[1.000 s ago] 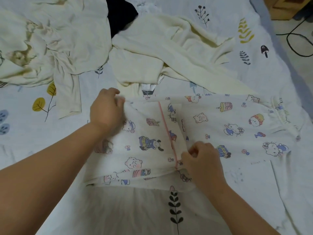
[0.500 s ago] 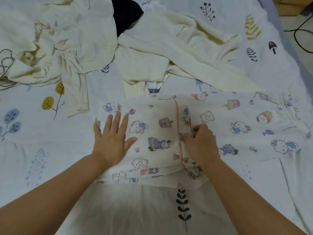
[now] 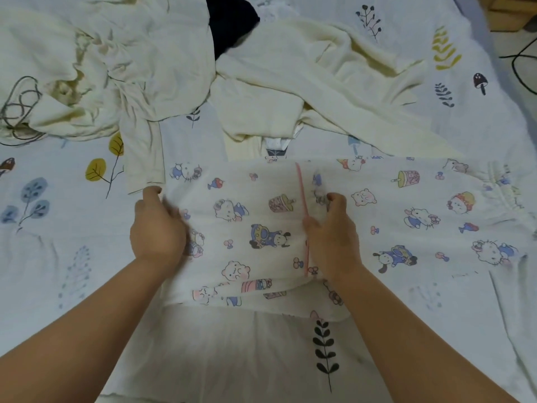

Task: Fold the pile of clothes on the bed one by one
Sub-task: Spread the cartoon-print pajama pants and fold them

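Observation:
A white cartoon-print garment (image 3: 406, 199) lies spread across the bed sheet (image 3: 58, 257), its left part folded over, with a pink trim line (image 3: 302, 199) running down the fold. My left hand (image 3: 157, 225) sits at the folded left edge, fingers curled round the fabric there and slightly blurred. My right hand (image 3: 331, 237) rests on the pink trim with its fingers curled, pinching the cloth beside it. The garment's right end with a gathered band (image 3: 502, 193) lies flat toward the bed's right side.
A crumpled cream garment (image 3: 87, 68) lies at the back left, one sleeve hanging toward my left hand. Another cream garment (image 3: 305, 82) lies behind the printed one, with a dark garment (image 3: 229, 21) beyond. A cord (image 3: 17, 106) lies far left. The bed's edge and floor (image 3: 523, 68) are at the right.
My left hand went from lying flat on the folded part to curling round its left edge. My right hand stayed on the pink trim, shifting slightly along it.

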The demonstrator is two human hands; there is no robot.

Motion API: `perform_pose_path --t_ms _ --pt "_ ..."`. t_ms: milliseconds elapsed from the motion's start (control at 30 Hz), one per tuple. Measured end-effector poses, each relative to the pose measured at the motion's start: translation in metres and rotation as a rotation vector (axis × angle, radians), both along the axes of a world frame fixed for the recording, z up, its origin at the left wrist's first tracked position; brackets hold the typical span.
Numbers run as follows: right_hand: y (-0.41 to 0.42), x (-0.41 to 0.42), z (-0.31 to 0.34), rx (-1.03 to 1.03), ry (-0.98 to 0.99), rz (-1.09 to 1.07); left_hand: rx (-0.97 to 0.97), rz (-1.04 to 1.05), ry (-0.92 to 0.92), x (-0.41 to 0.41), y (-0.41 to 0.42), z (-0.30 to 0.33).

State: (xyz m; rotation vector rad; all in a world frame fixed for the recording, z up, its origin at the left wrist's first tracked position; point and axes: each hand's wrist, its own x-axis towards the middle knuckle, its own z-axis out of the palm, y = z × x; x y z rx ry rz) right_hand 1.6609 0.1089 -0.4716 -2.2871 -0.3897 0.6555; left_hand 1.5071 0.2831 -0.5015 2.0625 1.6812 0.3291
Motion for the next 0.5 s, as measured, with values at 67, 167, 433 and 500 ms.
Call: perform_pose_path --t_ms 67,167,433,500 --pt "-0.001 -0.001 -0.005 -0.297 -0.118 0.076 0.048 -0.035 0.081 0.001 -0.004 0.003" --pt "0.001 -0.01 -0.005 -0.33 -0.449 0.11 0.184 -0.316 0.055 0.012 -0.024 0.007" --pt "-0.018 -0.013 -0.04 -0.528 -0.313 0.62 -0.023 -0.943 0.544 0.03 -0.057 -0.027" --pt "-0.016 -0.007 -0.034 -0.489 -0.257 0.647 -0.044 -0.939 0.55 0.034 -0.056 -0.025"
